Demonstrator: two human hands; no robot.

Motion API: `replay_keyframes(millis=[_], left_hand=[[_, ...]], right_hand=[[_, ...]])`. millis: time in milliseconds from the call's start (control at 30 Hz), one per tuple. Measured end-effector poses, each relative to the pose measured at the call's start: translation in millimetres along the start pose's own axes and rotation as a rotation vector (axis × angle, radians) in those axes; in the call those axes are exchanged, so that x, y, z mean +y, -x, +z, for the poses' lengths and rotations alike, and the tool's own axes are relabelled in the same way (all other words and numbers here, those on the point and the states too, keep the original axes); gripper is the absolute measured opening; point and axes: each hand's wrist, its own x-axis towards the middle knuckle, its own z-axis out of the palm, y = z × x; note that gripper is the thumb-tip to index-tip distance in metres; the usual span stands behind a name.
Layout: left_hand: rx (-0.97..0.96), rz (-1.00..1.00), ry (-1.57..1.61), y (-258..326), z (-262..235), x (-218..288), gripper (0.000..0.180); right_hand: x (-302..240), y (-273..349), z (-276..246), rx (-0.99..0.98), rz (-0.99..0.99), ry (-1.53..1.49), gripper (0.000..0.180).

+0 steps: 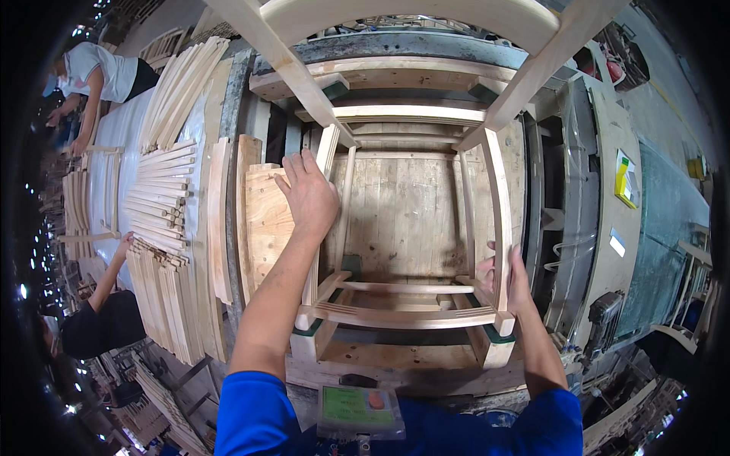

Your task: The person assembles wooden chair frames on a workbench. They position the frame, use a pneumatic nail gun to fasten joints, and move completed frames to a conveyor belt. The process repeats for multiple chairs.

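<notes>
A pale wooden chair frame (403, 315) sits before me on a wooden jig (380, 356), its near corners resting on blocks with green pads. Its backrest (414, 17) rises at the far side. Against the left side rail (327, 156) lies my left hand (310, 196), palm down with fingers stretched out, not wrapped round the wood. My right hand (517, 285) is closed about the right side rail (499, 205) near the front corner, with fingertips showing on the inner side. Thinner stretcher bars (407, 288) run below the rails.
Bundles of wooden strips (163, 190) lie on a bench at the left, where other people (106, 72) work. Right of the jig runs a grey metal frame (570, 190). A yellow box (626, 181) lies on the board beyond. Other chair frames (688, 281) stand far right.
</notes>
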Motion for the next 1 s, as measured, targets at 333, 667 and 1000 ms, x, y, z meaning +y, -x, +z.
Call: replay_keyframes(millis=[333,667,1000], left_hand=[[-0.062,0.032,0.039,-17,-6,2,0.084],[-0.058,-0.023,-0.031,-9,-6,4,0.092],[-0.056,-0.063,-0.075,-7,-9,6,0.088]], right_hand=[[-44,-17,15,0.040,-0.009,0.023,0.061],[-29,-6,15,-0.001,-0.019,-0.040,0.060],[-38,14,-29,0.131,-0.186,0.064,0.081]])
